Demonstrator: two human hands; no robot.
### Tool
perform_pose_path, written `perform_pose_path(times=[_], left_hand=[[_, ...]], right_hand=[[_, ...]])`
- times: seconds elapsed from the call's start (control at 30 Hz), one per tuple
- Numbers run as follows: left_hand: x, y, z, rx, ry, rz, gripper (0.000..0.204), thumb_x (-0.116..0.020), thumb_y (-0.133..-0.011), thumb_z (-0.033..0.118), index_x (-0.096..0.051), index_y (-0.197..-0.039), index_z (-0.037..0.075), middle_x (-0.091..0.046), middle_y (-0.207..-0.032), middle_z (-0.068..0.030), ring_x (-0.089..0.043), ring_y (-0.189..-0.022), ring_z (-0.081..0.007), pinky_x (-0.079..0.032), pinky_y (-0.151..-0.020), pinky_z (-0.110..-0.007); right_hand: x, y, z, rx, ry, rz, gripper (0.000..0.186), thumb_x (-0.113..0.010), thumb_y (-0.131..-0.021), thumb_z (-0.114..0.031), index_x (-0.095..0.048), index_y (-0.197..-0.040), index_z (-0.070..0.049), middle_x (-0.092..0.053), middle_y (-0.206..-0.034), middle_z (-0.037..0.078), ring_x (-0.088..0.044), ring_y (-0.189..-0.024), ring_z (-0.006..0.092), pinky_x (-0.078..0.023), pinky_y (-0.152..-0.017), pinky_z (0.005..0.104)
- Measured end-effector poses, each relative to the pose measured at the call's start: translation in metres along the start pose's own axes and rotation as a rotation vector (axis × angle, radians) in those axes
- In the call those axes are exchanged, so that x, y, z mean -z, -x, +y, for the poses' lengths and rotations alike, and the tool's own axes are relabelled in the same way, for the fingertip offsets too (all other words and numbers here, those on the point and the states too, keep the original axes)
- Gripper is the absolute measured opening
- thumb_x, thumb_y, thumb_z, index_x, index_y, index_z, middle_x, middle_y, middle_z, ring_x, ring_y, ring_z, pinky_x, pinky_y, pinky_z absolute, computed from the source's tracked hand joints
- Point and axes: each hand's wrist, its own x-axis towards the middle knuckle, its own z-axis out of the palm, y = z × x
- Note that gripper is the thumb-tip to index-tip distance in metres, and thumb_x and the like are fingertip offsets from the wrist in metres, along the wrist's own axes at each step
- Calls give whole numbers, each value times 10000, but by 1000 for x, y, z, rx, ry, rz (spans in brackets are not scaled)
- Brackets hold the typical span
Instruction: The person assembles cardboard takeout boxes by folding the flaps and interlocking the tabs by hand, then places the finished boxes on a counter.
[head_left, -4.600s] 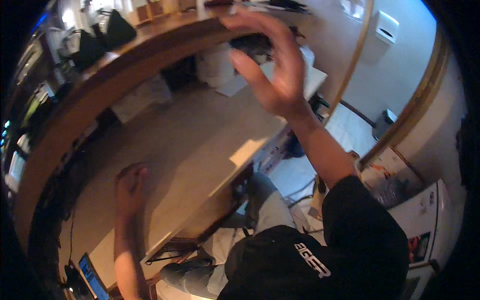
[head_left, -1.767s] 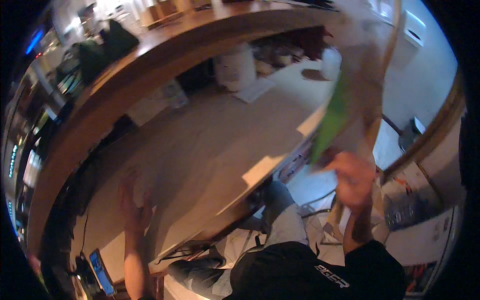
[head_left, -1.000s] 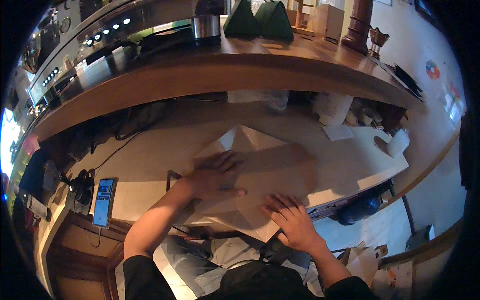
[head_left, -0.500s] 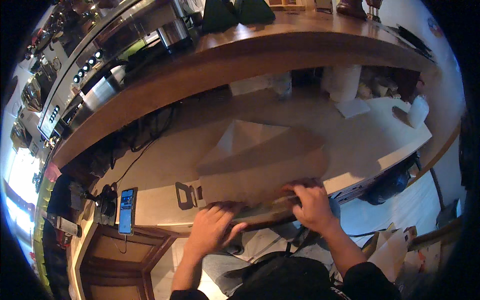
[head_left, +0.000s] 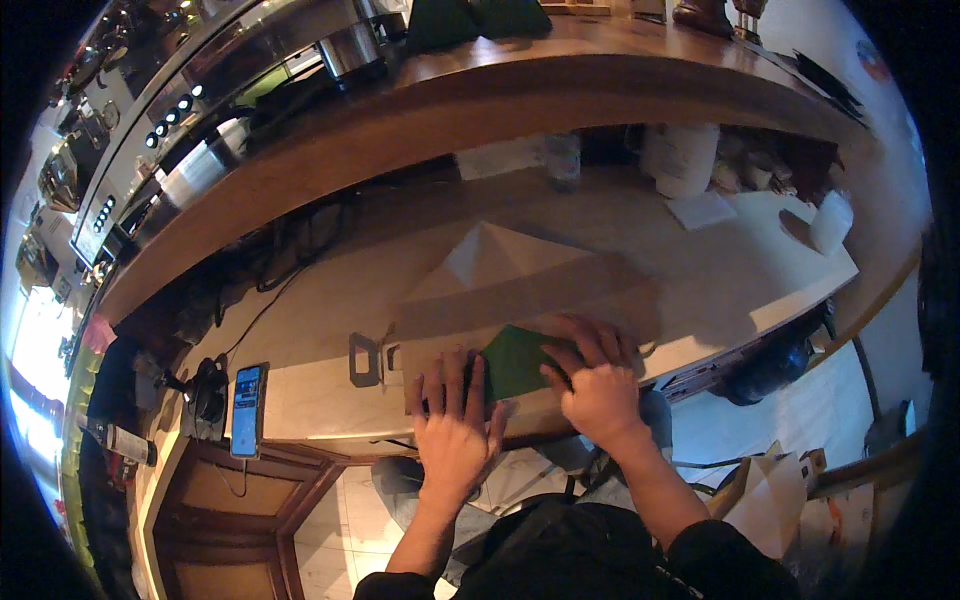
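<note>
A large sheet of brown paper (head_left: 500,300) lies on the counter in front of me, its far edge folded to a peak with pale facets. On its near part, between my hands, shows a green pointed piece (head_left: 515,362); whether it is a folded flap or a separate sheet I cannot tell. My left hand (head_left: 455,430) rests flat on the paper's near left side, fingers spread, touching the green piece's left edge. My right hand (head_left: 598,385) lies with fingers apart over the green piece's right side. Neither hand grips anything.
Left of the paper lies a dark, flat, frame-shaped object (head_left: 363,360). A phone (head_left: 247,410) with a cable sits farther left. A wooden shelf (head_left: 520,110) overhangs the back. A paper roll (head_left: 688,160) and a white bottle-like object (head_left: 831,222) stand at the right.
Both hands have shifted from the counter's near edge forward onto the paper, fingers spreading. The green piece has come into sight between them.
</note>
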Motion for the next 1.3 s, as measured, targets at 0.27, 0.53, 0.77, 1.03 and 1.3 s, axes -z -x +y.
perform_pose_path(times=[0.27,0.53,0.77,1.03,1.3], left_hand=[[-5,4,30,-65,205,-132,686,-631,-884,266,-469,-1485,-20,-448,-1567,-202,-412,-1457,-376,-273,-1223,-546],[3,1,38,-43,134,-147,733,-666,-881,342,-470,-1484,-26,-449,-1566,-203,-411,-1451,-384,-280,-1216,-535],[-7,-21,76,-156,278,-157,902,-617,-888,668,-503,-1463,-16,-460,-1561,-201,-414,-1458,-352,-290,-1214,-509],[-8,-30,26,-5,92,-67,834,-645,-909,611,-529,-1439,-22,-531,-1505,-188,-510,-1369,-343,-405,-1102,-510],[-3,-48,27,55,53,-85,736,-619,-957,538,-546,-1423,-27,-556,-1425,-154,-506,-1281,-365,-378,-1085,-503]], right_hand=[[-2,26,-12,146,-86,-90,435,-668,-931,-358,-731,-1229,-48,-670,-1376,85,-537,-1363,268,-309,-1215,508],[33,46,50,7,-86,40,406,-761,-874,-348,-755,-1155,-56,-710,-1295,61,-597,-1291,267,-329,-1192,532],[10,48,53,-4,-104,195,336,-734,-855,-288,-767,-1117,-82,-727,-1254,44,-610,-1260,256,-312,-1166,499],[-7,48,54,-25,-121,331,209,-655,-857,-193,-790,-982,-93,-768,-1121,18,-650,-1160,229,-321,-1114,458],[-10,47,55,-20,-123,388,197,-641,-854,-183,-786,-956,-97,-770,-1096,3,-652,-1125,217,-320,-1100,438]])
